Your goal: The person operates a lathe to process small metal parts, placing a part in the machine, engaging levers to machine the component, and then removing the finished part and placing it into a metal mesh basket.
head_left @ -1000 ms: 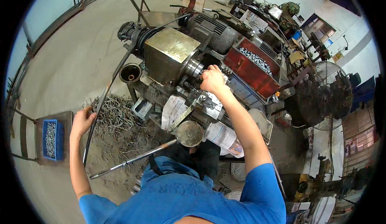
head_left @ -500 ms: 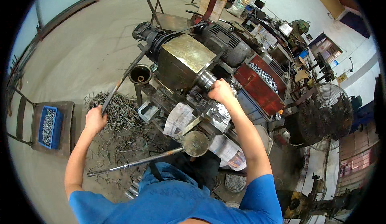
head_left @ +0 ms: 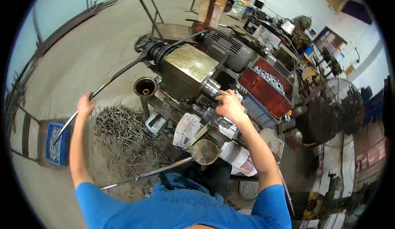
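Note:
My left hand (head_left: 85,104) is wrapped round a long metal lever (head_left: 112,79), which runs up to the rear end of a belt-driven machine headstock (head_left: 187,70). The lever's lower end overlaps a blue bin of small metal parts (head_left: 63,159) in view. At the front of the headstock, my right hand (head_left: 229,105) is beside the shiny round spindle nose (head_left: 210,88). Its fingers are bent towards the spindle; whatever they pinch is hidden. Below that hand lies a metal slide with a round handwheel-like disc (head_left: 205,152) and a second long bar (head_left: 148,173).
A heap of thin metal scraps (head_left: 119,126) covers the floor at left. Behind the spindle stand a motor (head_left: 230,50) and a red tray of metal parts (head_left: 263,85). A floor fan (head_left: 333,109) is at right. Newspaper (head_left: 189,128) lies on the machine bed.
My left hand has swung the lever outward to the left. My right hand's fingers have loosened from a tighter fist but stay by the spindle. The whole view has shifted slightly.

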The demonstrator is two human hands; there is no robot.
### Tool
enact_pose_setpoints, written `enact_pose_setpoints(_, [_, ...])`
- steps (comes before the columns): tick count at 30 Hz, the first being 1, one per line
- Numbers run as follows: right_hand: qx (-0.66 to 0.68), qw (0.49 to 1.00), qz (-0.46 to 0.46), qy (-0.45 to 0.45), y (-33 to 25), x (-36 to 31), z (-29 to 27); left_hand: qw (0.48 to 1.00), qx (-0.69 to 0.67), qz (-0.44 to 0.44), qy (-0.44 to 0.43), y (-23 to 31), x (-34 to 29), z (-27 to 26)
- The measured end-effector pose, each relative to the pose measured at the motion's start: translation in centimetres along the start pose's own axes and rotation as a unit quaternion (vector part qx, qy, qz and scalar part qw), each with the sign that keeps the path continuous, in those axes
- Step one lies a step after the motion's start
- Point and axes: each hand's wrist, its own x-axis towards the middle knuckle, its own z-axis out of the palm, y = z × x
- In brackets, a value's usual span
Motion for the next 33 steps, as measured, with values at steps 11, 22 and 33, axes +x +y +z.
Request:
enact_pose_setpoints(11, [-0.008, 0.981, 0.193, 0.028, -0.1, -19.0, -8.7, 0.928, -0.064, 0.042, -0.366, 17.6, -10.6, 21.2])
enact_pose_setpoints(22, [-0.180, 0.817, 0.547, -0.012, 10.7, -47.6, -9.4, 0.931, 0.023, 0.113, -0.347, 15.2, -7.4, 20.3])
enact_pose_setpoints(33, [-0.327, 0.706, 0.626, -0.054, 3.8, -57.8, -4.5, 0.843, -0.067, -0.063, -0.531, 5.4, -12.4, 13.4])
